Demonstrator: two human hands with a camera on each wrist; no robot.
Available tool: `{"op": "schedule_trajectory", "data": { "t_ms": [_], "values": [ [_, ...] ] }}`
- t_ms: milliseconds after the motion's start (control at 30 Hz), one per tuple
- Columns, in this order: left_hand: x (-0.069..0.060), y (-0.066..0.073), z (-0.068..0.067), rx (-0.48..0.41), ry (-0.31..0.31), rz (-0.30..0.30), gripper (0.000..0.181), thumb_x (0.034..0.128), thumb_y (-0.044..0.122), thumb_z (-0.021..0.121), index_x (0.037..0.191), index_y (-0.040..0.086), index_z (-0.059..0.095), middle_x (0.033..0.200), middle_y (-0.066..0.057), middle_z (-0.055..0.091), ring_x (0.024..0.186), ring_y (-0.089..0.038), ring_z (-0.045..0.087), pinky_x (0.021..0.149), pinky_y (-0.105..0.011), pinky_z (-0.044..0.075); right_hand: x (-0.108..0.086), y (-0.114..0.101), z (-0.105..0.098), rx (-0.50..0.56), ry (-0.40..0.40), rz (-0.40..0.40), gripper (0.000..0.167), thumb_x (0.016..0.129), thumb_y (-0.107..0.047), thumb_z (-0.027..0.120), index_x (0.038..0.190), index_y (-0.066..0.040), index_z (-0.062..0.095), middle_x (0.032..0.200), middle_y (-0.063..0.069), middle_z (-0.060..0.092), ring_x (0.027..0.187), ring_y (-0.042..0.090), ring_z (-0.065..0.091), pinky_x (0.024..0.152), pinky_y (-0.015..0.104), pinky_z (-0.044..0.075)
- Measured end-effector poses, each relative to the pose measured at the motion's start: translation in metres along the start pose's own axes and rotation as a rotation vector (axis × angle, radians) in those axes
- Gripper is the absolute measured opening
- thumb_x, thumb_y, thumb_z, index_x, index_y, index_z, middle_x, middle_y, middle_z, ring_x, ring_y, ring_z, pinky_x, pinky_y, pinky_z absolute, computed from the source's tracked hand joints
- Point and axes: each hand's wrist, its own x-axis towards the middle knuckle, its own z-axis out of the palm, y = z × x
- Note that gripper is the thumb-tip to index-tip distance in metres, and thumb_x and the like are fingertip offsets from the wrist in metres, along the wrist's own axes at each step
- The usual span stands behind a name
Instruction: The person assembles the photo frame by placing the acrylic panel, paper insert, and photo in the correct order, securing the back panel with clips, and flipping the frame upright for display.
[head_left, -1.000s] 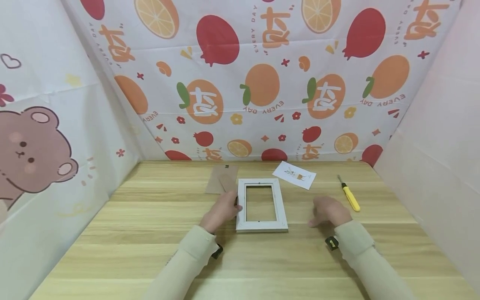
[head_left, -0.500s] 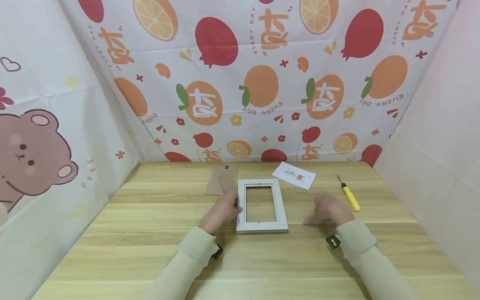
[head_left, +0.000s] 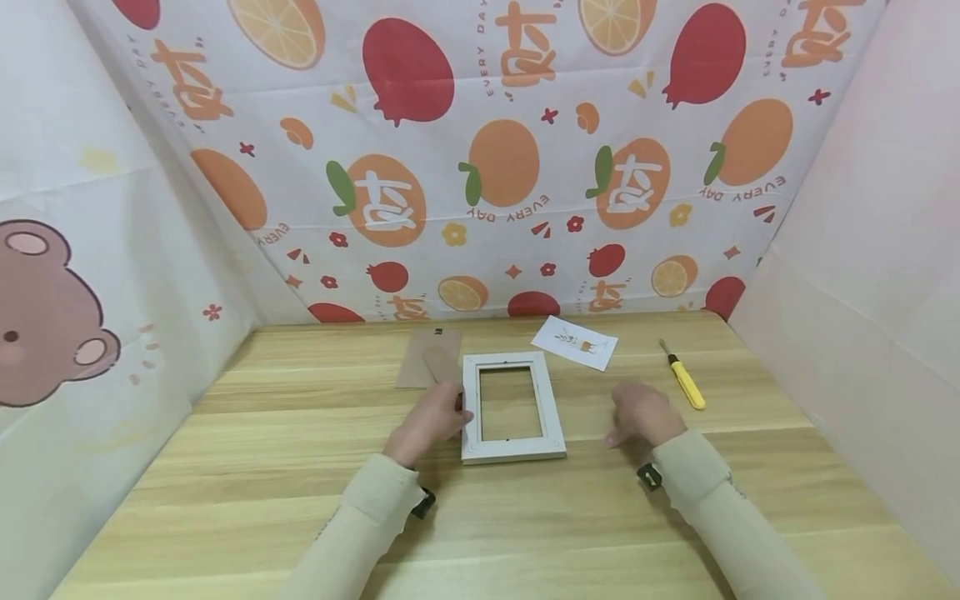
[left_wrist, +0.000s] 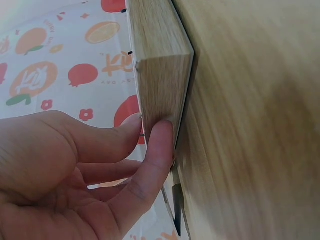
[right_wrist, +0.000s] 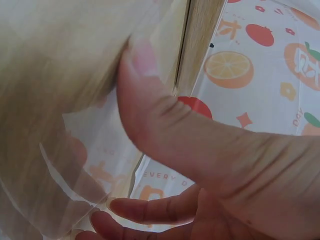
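Two hands reach over the worktop [head_left: 300,467] from pale sleeves [head_left: 742,525]. The left hand [head_left: 426,423] pinches the near-white picture frame [head_left: 547,408] by its left side, thumb and fingers bent around the edge; the frame lies flat in the middle. The right hand [head_left: 643,414], just beside the frame, is bent palm-down with a gap between thumb and fingers; whether it has hold of anything cannot be told.

Compared with half a second ago, the head view has shifted, so everything sits a little further left; the left hand's grip is unchanged.

The patterned backdrop [head_left: 442,196] repeats "EVERY DAY"; marks on the card [head_left: 575,342] are too small to read.
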Motion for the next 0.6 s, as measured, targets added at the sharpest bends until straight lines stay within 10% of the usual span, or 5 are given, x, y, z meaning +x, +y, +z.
{"op": "schedule_trajectory", "data": {
  "t_ms": [600],
  "values": [
    [-0.0027,0.0015,-0.0017,-0.005,0.003,0.003,0.013,0.0952,0.006,0.072,0.097,-0.002,0.062,0.079,-0.009,0.062,0.06,-0.016,0.062,0.055,-0.025,0.051,-0.0014,-0.003,0.0008,-0.049,0.023,-0.035,0.055,0.068,-0.04,0.095,0.093,-0.002,0.064,0.088,0.009,0.062,0.08,0.023,0.057,0.072,0.041,0.057]
  ]
}}
